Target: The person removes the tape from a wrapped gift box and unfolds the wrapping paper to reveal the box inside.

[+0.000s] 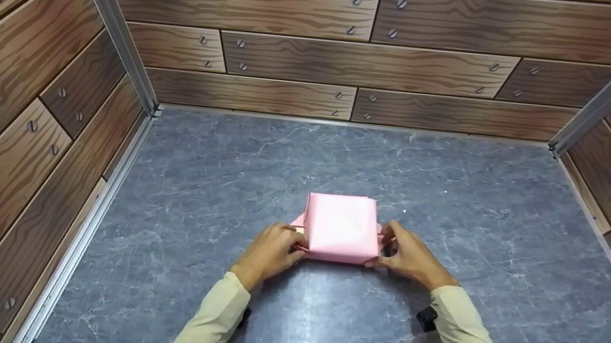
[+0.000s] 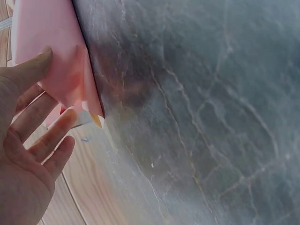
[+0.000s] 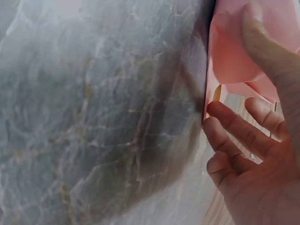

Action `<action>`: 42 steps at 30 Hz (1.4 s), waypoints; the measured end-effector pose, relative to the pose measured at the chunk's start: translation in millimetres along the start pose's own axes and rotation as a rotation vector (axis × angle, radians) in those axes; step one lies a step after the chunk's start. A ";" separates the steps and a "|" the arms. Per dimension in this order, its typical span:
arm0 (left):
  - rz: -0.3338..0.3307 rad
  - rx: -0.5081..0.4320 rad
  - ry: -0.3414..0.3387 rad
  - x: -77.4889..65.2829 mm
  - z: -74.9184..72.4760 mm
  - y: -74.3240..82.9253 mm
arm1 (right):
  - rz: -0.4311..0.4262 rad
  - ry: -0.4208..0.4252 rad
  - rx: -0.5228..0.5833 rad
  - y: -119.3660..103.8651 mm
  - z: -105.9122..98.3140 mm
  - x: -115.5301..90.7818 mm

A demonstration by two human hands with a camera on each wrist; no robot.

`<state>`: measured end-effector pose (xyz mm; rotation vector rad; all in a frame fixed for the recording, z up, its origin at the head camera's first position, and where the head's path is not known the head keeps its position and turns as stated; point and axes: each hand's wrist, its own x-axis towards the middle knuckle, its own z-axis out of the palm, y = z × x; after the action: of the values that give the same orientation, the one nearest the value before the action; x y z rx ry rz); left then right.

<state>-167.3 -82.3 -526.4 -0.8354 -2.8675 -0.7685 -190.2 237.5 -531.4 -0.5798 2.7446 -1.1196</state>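
A box-shaped package in pink wrapping paper (image 1: 342, 225) lies on the grey marbled surface between the two hands. Loose folds of paper stick out at both ends, with a pink flap (image 1: 299, 221) at the left. My left hand (image 1: 273, 249) holds the near left corner. In the left wrist view its thumb lies on the pink front (image 2: 42, 33), the index finger behind the paper and the other fingers spread below. At the right end, my right hand (image 1: 415, 257) holds the paper, its thumb on the front face (image 3: 234, 51) and its fingers by the side fold, where a yellowish edge (image 3: 217, 93) shows.
Wood-patterned panels (image 1: 294, 58) wall in the back and both sides. Metal rails (image 1: 117, 30) run up the back corners and along the left edge of the marbled surface (image 1: 216, 163). Dark wrist devices (image 1: 427, 318) show under the pale sleeves (image 1: 470, 327).
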 end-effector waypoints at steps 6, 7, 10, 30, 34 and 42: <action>0.031 0.026 0.012 -0.3 1.6 -1.3 | -0.094 -0.027 -0.022 -1.4 0.1 1.6; 0.031 0.027 0.012 -0.2 1.6 -1.3 | -0.110 -0.025 -0.030 -1.2 0.4 1.9; 0.029 0.023 0.016 0.5 1.8 -1.3 | -0.134 -0.001 -0.042 -0.9 1.5 2.2; -0.047 0.077 0.104 6.3 4.6 -2.0 | -0.100 0.107 -0.163 2.7 2.4 2.9; -0.047 0.086 0.106 6.3 4.7 -2.0 | -0.111 0.138 -0.188 4.0 2.4 2.5; -0.030 0.127 0.144 5.7 4.5 -0.6 | -0.095 0.191 -0.283 1.9 2.3 1.8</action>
<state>-172.1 -77.8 -529.6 -0.6932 -2.7726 -0.6150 -191.9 236.5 -534.3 -0.6738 3.1003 -0.8482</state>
